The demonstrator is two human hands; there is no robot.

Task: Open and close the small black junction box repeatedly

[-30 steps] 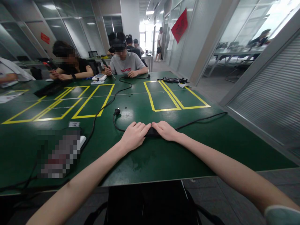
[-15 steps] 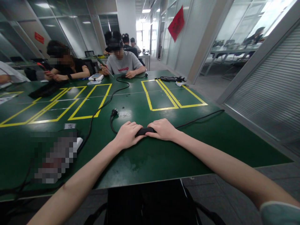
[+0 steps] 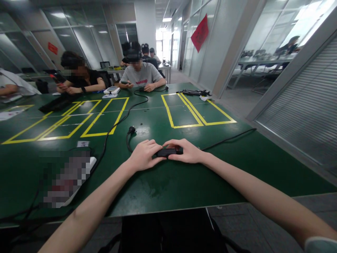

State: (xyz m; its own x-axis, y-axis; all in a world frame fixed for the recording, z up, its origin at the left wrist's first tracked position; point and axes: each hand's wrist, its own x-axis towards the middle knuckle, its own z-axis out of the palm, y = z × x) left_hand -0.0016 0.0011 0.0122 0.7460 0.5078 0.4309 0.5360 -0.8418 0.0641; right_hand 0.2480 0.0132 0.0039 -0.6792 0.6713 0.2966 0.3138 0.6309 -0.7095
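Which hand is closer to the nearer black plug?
Left. The left hand is just this side of the black plug, slightly right; the right hand sits clearly farther right.

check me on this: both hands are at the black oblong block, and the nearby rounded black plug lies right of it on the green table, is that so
Not quite: the head view shows the nearby rounded black plug lying left of the black oblong block, not right. The rest holds.
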